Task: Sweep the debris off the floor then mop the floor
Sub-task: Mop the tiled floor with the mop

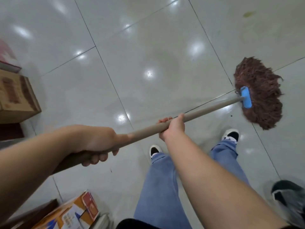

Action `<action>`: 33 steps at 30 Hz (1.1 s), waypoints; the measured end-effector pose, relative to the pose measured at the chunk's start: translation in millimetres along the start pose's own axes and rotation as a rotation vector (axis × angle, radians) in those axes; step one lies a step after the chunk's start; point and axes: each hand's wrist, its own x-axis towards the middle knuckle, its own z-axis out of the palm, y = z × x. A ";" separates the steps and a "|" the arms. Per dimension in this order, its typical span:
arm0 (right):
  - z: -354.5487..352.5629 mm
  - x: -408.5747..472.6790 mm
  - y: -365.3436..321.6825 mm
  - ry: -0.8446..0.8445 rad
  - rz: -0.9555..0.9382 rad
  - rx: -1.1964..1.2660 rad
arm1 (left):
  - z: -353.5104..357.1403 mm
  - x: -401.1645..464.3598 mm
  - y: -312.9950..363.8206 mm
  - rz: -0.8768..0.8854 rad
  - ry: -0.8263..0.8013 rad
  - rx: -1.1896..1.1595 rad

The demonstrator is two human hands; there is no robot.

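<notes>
Head view: both hands, left hand [97, 142] high and right hand [172, 127] lower, grip the mop handle [209, 108], wrapped spaced apart for leverage, pressing the mop head [262, 93] flat on the floor [148, 47].

A brown box [17, 95] sat at the left edge; a red and white thing [6, 55] lay blurred behind it; an orange box [77, 210] with a red label lay at the bottom left, next to a dark board [33, 214]; a grey and black bag [290, 197] was at the bottom right, too blurry to tell more.
</notes>
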 end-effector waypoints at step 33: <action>-62.5 34.5 -591.6 0.250 -0.258 -0.002 | 77.3 -23.4 605.3 0.270 -0.087 -0.026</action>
